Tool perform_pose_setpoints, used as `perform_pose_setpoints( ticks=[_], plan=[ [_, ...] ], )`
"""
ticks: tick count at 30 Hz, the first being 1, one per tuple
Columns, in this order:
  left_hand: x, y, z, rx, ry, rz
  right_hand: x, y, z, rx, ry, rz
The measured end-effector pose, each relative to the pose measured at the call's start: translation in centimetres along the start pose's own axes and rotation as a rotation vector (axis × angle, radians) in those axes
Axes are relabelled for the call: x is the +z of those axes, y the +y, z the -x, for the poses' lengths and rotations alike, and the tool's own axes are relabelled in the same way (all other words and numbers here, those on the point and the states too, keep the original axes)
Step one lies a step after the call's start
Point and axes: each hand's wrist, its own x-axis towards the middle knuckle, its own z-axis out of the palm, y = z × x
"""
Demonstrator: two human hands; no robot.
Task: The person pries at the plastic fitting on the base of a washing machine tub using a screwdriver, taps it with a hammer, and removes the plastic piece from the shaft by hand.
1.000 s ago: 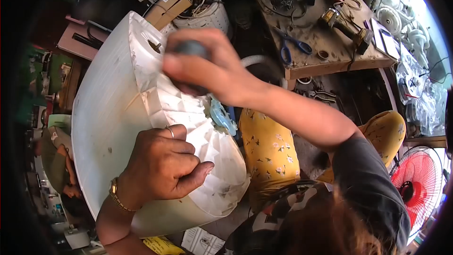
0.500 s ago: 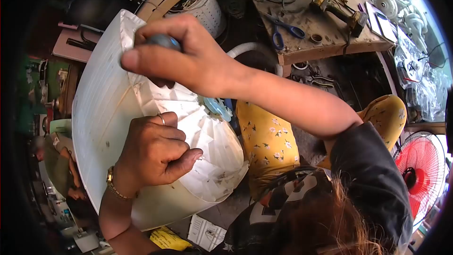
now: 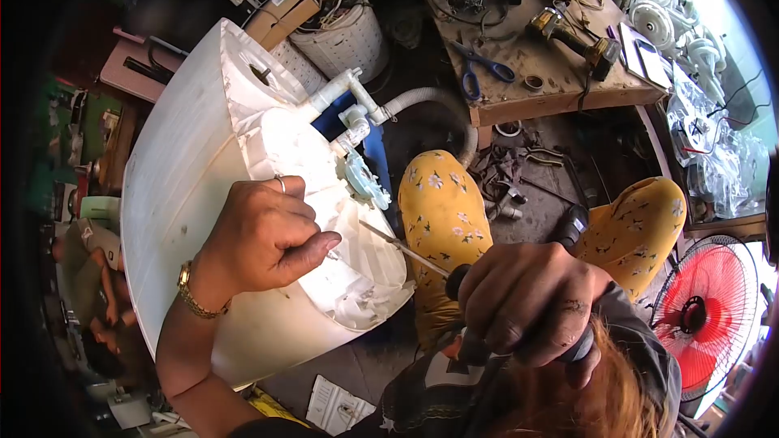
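Observation:
A large white plastic tub point(image 3: 174, 195) with a ribbed underside lies on its side before me. My left hand point(image 3: 264, 235) is curled closed above the ribbed end, its thumb against the bent fingers; whatever it may hold is hidden. In my right hand point(image 3: 527, 300), close to my chest, is a screwdriver point(image 3: 426, 261). Its dark handle is wrapped by my fingers, and the thin shaft slants up and left toward the ribs. Pale pipe fittings point(image 3: 355, 109) and a light-blue plastic part point(image 3: 365, 181) are at the tub's right side.
A wooden table point(image 3: 560, 81) at the back right bears scissors point(image 3: 479, 70), a cordless drill point(image 3: 576, 40) and a tape roll point(image 3: 533, 82). Pliers point(image 3: 545, 156) and other tools lie on the floor. A red fan point(image 3: 694, 312) stands right; another person point(image 3: 93, 276) is far left.
My right hand has swung from over the tub's upper end down and right toward my chest, keeping the screwdriver, whose shaft now shows. My left hand has hardly moved.

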Motion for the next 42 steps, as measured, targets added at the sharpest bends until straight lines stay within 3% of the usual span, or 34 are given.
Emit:
perform_pose_setpoints(
  ticks=[5, 10, 16, 19, 21, 22, 24, 26, 27, 28, 30, 33, 37, 39, 40, 41, 42],
  plan=[
    [0.1, 0.0, 0.1, -0.01, 0.005, 0.006, 0.4, -0.8, 0.2, 0.032, 0.009, 0.076],
    [-0.1, 0.0, 0.0, -0.007, 0.001, 0.011, 0.8, 4.4, 4.3, 0.041, 0.045, 0.126],
    [0.0, 0.2, -0.1, -0.006, 0.009, 0.012, 2.6, 6.7, 6.8, 0.139, -0.22, 0.305],
    [-0.1, 0.8, -0.2, -0.006, 0.02, -0.016, 0.0, 7.0, 4.7, 0.161, -0.193, 0.226],
    [0.2, 0.8, -0.2, 0.017, 0.06, -0.086, -5.5, 6.6, 2.2, 0.5, -0.085, -0.093],
    [0.5, 0.7, 0.0, 0.003, 0.038, -0.066, -5.6, 6.8, 2.0, 0.551, -0.208, -0.061],
    [0.3, 0.0, -0.6, 0.007, 0.052, -0.084, -5.6, 6.4, 2.5, 0.595, -0.222, -0.045],
    [-0.1, 0.0, -0.8, -0.006, 0.04, -0.055, -2.2, 6.4, 3.1, 0.319, -0.09, 0.129],
    [-0.1, 0.0, -0.9, -0.018, 0.022, -0.039, -0.9, 5.5, 2.8, 0.356, -0.223, 0.174],
    [0.0, 0.1, -1.0, -0.032, 0.002, -0.018, 1.2, 5.9, 3.6, 0.286, -0.221, 0.154],
    [0.2, 0.2, -1.3, -0.019, 0.01, -0.047, -2.3, 6.8, 3.5, 0.333, -0.413, 0.061],
    [0.4, -0.5, -1.4, 0.005, 0.01, -0.04, -7.7, 7.2, 3.1, 0.948, 0.125, 0.458],
    [-0.2, -0.2, -1.0, 0.011, 0.058, -0.034, -9.5, 3.2, -1.6, 0.364, 0.069, 0.165],
    [-0.1, -0.3, -0.8, -0.024, 0.025, -0.037, -8.5, 2.0, -4.6, 0.204, 0.172, -0.042],
    [0.0, -0.4, -1.0, -0.025, 0.007, -0.035, -8.8, 2.1, -6.6, 0.161, 0.262, -0.143],
    [0.3, -0.4, -1.1, -0.019, 0.022, -0.032, -10.3, 2.1, -7.7, 0.232, 0.164, 0.021],
    [0.3, -0.4, -1.2, -0.017, 0.036, -0.033, -9.5, 3.2, -8.5, 0.242, 0.279, -0.033]
  ],
)
